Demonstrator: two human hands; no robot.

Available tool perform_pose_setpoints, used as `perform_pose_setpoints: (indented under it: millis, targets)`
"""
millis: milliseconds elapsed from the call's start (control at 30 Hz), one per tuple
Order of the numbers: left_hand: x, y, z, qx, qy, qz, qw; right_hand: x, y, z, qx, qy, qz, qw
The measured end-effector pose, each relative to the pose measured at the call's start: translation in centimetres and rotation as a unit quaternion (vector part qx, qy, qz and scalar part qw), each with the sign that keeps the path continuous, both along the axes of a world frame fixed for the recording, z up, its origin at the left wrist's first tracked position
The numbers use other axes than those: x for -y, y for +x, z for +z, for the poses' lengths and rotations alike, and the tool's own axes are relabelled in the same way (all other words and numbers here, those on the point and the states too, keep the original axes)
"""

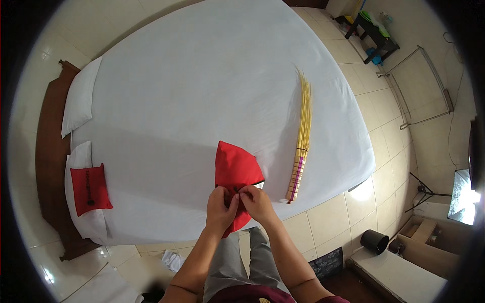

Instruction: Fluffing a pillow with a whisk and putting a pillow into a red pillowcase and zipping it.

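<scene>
A red cushion [238, 163] with a dark zip along its edge is held over the near edge of the bed [197, 83]. My left hand [222, 208] grips the red cover on its left side. Close beside it, my right hand [257, 202] pinches the fabric near the zip, the thumbs nearly touching. A bit of white shows at the cover's right edge, by the zip. The fingers hide part of the cushion's lower half. To the right, a stick broom [303, 132] lies on the white sheet, its bound handle towards me.
White pillows [81, 96] lie by the wooden headboard [53, 151], with another red cushion [91, 189] bearing writing. A black bin [374, 241] stands on a white cabinet top [401, 269]. A lit softbox lamp [464, 197] and a dark bench [373, 38] are at the right.
</scene>
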State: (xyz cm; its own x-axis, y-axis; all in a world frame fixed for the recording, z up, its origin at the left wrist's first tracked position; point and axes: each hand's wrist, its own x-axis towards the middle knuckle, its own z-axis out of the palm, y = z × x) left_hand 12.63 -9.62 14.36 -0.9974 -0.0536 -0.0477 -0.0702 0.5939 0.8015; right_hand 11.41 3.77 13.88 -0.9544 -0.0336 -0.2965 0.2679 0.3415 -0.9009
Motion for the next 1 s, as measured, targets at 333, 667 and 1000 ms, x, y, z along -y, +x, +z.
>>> perform_pose_setpoints:
  millis: [333,667,1000]
  targets:
    - [4.1,-0.8,-2.0,0.125,0.113,0.026,0.985,2.7,-1.6,-2.3,0.26,-0.249,0.04,0.932]
    - [2.0,-0.4,-2.0,0.07,0.025,0.043,0.996,4.1,1.2,-0.5,0.058,-0.139,-0.159,0.976]
    - [1.9,-0.5,-1.8,0.049,0.087,-0.008,0.995,3.3,-0.8,-0.2,0.007,-0.033,-0.067,0.997]
